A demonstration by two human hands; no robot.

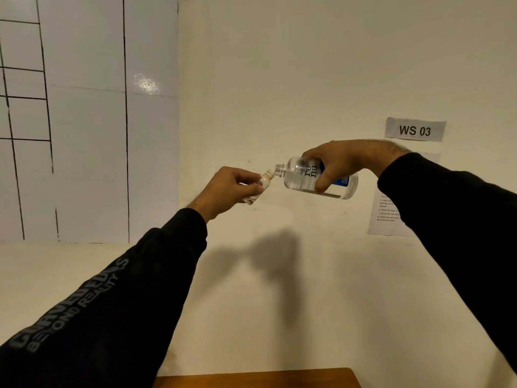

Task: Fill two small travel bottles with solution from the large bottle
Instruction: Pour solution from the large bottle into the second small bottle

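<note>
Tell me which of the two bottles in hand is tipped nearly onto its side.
The large bottle gripped by the right hand: it lies almost level, open neck toward the small travel bottle, which the left hand holds only tilted, mouth up.

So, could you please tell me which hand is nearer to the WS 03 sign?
Right. The right hand gripping the large bottle sits just below-left of the WS 03 sign; the left hand is farther left.

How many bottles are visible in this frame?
2. A small clear plastic travel bottle held in the left hand, and a large clear labelled solution bottle tilted in the right hand. The second travel bottle is out of view.
</note>
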